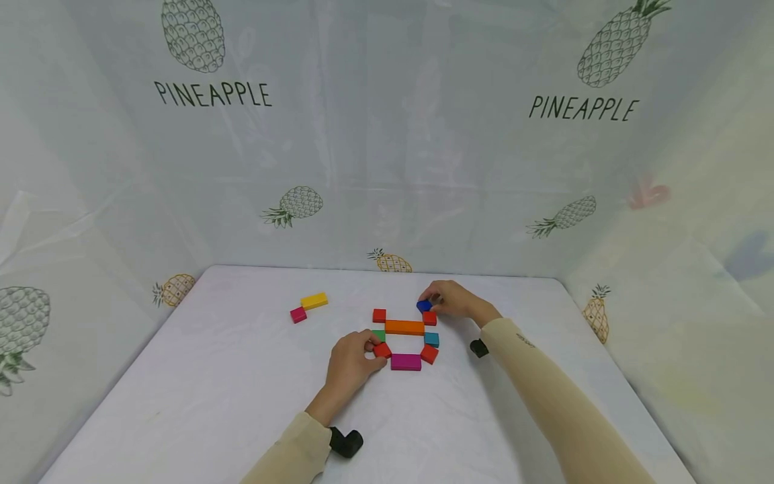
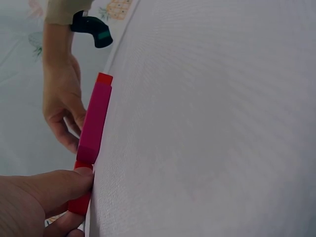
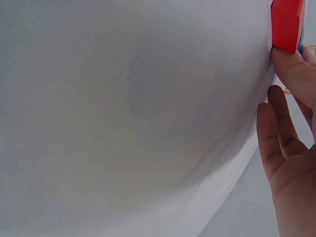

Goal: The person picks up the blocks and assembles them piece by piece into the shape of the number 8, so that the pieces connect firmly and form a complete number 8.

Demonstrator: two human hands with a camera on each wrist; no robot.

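My left hand point(image 1: 349, 363) pinches a red block point(image 1: 382, 350) at the near left corner of a ring of blocks; the left wrist view shows thumb and fingers on it. A green block point(image 1: 378, 335) sits just behind, partly under my fingers. At the far right corner my right hand point(image 1: 455, 300) holds a dark blue block point(image 1: 424, 306) behind a red block point(image 1: 430, 318). In the right wrist view that blue block is mostly hidden. An orange block point(image 1: 404, 327), a teal block point(image 1: 432, 339), a tilted red block point(image 1: 428, 354) and a magenta block point(image 1: 406, 362) complete the ring's outline.
Another red block point(image 1: 379, 315) stands at the ring's far left corner. Off to the left, a yellow block point(image 1: 314, 300) touches a crimson block point(image 1: 298, 314). All lie on a white-covered table point(image 1: 242, 376), with a pineapple-print sheet point(image 1: 387, 134) hanging behind and at both sides.
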